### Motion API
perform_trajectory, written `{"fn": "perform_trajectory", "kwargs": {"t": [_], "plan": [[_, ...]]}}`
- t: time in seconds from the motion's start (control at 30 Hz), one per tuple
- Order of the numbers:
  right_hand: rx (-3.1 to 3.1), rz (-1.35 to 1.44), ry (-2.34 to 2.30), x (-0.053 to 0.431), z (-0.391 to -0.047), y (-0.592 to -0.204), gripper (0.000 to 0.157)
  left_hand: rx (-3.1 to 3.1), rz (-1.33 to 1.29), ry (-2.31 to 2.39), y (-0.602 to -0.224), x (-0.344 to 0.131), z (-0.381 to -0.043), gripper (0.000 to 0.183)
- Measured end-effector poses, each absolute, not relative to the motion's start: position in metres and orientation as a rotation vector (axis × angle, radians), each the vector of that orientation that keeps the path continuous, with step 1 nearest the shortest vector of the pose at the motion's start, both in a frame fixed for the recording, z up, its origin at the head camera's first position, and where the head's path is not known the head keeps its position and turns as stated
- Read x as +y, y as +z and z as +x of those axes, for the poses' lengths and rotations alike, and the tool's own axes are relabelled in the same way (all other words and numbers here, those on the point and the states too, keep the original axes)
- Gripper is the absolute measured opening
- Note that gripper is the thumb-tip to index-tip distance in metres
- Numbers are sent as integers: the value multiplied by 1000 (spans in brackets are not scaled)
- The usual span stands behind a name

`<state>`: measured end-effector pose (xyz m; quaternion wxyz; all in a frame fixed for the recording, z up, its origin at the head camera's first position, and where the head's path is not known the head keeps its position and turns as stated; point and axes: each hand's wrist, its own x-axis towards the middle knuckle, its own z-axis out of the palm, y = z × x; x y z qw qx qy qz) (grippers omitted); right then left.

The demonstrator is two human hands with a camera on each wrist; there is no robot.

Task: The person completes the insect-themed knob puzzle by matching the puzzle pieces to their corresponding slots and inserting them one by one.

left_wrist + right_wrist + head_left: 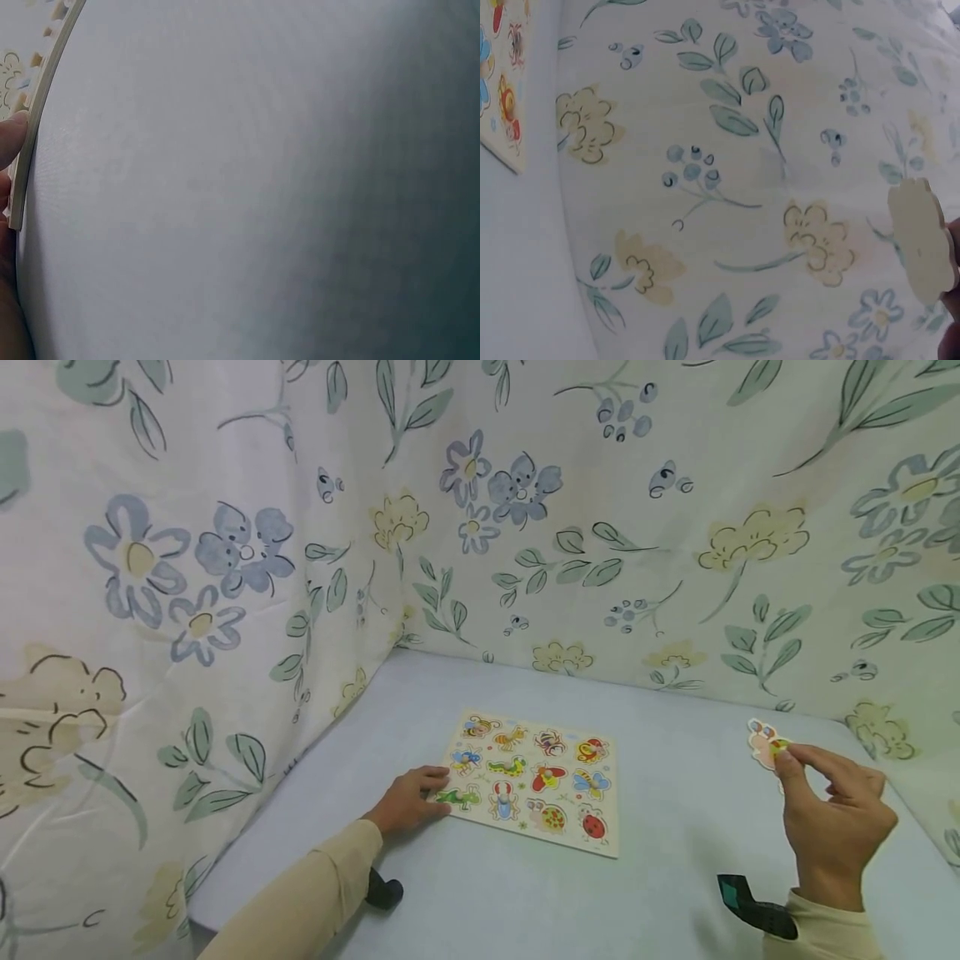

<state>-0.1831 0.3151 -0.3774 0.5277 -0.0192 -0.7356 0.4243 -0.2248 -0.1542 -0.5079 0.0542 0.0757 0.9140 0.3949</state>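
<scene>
A wooden insect puzzle board [525, 770] lies flat on the table, with several colourful bugs in rows. My left hand [408, 800] grips its near left corner. In the left wrist view the thumb [12, 139] rests on the top of the board edge [37, 112], and fingers lie lower along its side. Off to the right, my right hand [840, 810] holds up a snail puzzle piece [762, 743] between thumb and fingers, apart from the board. Its pink body shows; the fingers hide part of the shell. The right wrist view shows the piece's plain pale back [921, 244].
A white table [480, 893] carries the board. Floral curtains [600, 527] enclose the table at the back and on the left, with more on the right. Dark wrist straps [757, 910] sit at both sleeves.
</scene>
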Motion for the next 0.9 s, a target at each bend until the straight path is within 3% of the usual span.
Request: {"fn": "perform_trajectory", "kwargs": {"t": [0.57, 0.9], "plan": [[-1707, 368, 1134, 249, -170, -365, 13, 2786, 252, 1180, -506, -154, -224, 56], [-1782, 444, 1094, 216, -164, -365, 17, 2796, 234, 1174, -509, -154, -226, 55]]}}
